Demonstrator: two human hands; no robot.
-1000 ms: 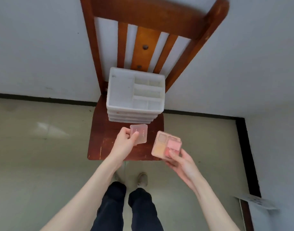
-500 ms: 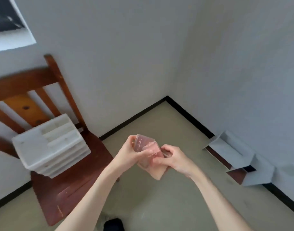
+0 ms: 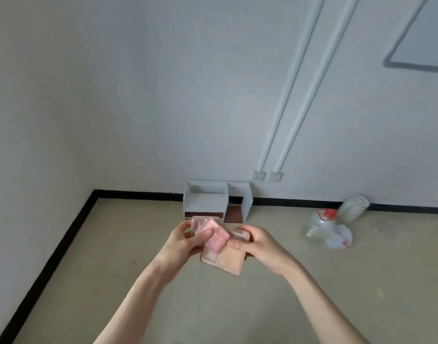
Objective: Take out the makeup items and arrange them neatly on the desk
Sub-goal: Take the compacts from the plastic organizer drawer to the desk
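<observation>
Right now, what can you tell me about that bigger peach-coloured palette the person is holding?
The peach palette is a flat, squarish case with rounded corners that looks like plastic. It shows pale and tan powder pans. It is held tilted in the air above the floor. The right hand grips its far edge, and a small pink compact, pinched by the left hand, lies across its top, hiding part of it.
</observation>
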